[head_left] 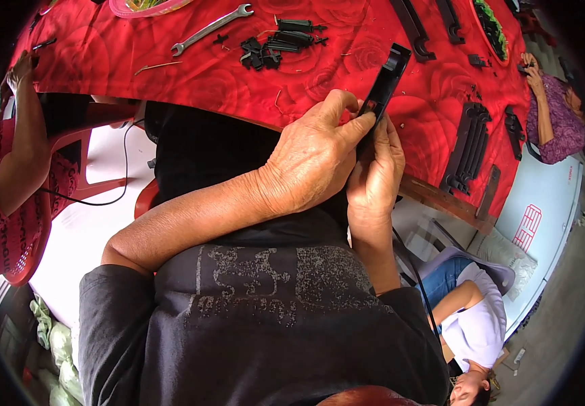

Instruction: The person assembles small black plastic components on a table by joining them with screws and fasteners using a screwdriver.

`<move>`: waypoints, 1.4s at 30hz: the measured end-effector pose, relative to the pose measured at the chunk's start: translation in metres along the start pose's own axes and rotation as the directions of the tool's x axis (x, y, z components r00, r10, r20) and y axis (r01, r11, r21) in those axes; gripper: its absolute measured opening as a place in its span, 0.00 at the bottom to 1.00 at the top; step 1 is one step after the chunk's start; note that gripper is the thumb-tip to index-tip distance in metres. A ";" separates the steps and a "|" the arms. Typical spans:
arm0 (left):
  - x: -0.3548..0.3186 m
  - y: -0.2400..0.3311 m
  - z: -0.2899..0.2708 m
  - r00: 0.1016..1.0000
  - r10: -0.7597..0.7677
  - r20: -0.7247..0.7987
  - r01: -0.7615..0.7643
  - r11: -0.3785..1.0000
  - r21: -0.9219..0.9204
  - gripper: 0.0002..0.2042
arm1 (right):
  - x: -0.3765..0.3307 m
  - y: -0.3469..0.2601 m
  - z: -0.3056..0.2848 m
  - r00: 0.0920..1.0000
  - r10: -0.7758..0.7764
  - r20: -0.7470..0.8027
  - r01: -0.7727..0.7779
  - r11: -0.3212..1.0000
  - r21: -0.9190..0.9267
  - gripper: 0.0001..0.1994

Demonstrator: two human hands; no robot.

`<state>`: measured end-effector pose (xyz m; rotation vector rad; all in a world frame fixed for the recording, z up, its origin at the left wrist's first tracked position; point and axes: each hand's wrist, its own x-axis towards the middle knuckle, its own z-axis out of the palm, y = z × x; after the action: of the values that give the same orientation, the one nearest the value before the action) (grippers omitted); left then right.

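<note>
Above the near edge of the red-covered table, both my hands meet on a long, narrow black plastic part (pixel 388 78), tilted with its far end up and to the right. My right hand (pixel 377 169) is wrapped round its lower end from the right. The thumb and forefinger of my left hand (pixel 316 152) are pinched together at the part's hollow side. Whether a small piece sits between those fingertips is hidden. Farther off lie a heap of small black plastic pieces (pixel 260 54) and a bundle of short black strips (pixel 294 37).
A metal wrench (pixel 211 30) lies at the far left of the red tablecloth (pixel 191 74). Long black parts (pixel 467 149) are stacked at the right, with more (pixel 411 27) behind. Rimmed trays (pixel 150 10) stand at the far edge. Other people sit left and right.
</note>
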<state>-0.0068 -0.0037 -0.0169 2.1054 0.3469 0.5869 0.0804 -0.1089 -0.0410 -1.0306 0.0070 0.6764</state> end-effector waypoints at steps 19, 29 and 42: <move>0.004 0.001 -0.004 0.997 0.063 0.044 -0.070 0.977 0.200 0.25 | -0.010 -0.002 0.012 0.998 0.052 -0.025 -0.052 0.999 -0.007 0.14; 0.002 -0.002 -0.003 0.991 0.112 0.067 -0.127 0.949 0.288 0.24 | -0.013 0.002 0.017 0.997 -0.068 -0.037 0.064 0.993 -0.100 0.12; 0.002 0.005 -0.014 0.980 0.083 0.181 -0.108 0.985 0.133 0.16 | -0.002 0.000 0.002 0.996 -0.069 -0.054 0.063 0.992 -0.107 0.10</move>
<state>-0.0125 0.0038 -0.0060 2.3027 0.1929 0.4387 0.0780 -0.1080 -0.0392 -1.1463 -0.0122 0.5912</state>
